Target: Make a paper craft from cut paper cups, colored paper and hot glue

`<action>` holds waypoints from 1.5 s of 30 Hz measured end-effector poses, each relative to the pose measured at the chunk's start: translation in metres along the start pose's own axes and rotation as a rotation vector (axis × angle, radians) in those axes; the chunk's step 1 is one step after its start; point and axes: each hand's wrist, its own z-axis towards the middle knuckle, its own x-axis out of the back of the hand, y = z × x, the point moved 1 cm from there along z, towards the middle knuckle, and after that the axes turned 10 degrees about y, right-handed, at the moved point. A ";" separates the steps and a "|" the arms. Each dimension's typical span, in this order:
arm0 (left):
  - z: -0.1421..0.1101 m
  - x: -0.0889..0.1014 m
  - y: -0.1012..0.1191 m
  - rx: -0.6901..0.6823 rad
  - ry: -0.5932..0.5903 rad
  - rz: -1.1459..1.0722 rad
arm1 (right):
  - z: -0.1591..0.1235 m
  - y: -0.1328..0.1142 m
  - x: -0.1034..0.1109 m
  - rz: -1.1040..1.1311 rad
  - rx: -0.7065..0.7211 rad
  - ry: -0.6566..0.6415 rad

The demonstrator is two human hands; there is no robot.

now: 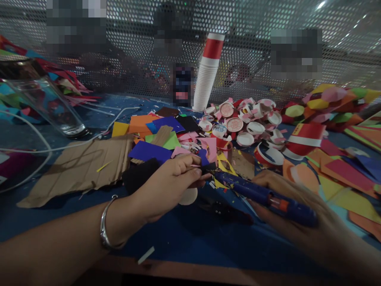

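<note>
My left hand [175, 178], with a silver bangle at its wrist, pinches a small black piece [209, 167] between thumb and fingers. A pale round disc [189, 197] shows just below those fingers; whether the hand holds it, I cannot tell. My right hand [285, 198], slightly blurred, is wrapped round a long blue tool [247, 188] with an orange-red inset and yellow specks. The tool's narrow tip points left and meets or nearly meets the black piece. Beneath, on the blue table [178, 242], lies a dark hand tool [228, 210], its kind unclear.
Torn cardboard [77, 167] and a white cable [89, 139] lie left, near a tilted clear glass [59, 103]. Coloured paper [151, 152], many cut cup pieces [235, 124] and a tall paper cup stack [206, 79] stand behind. Paper sheets [345, 194] cover the right.
</note>
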 end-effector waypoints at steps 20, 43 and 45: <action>0.000 0.004 -0.002 -0.074 -0.024 0.097 | -0.002 0.003 -0.003 -0.054 0.042 0.021; 0.021 0.030 0.036 -0.173 0.184 -0.175 | -0.009 0.090 0.019 -0.649 0.088 -0.143; 0.019 0.030 0.038 -0.191 0.174 -0.171 | -0.007 0.096 0.018 -0.620 0.096 -0.176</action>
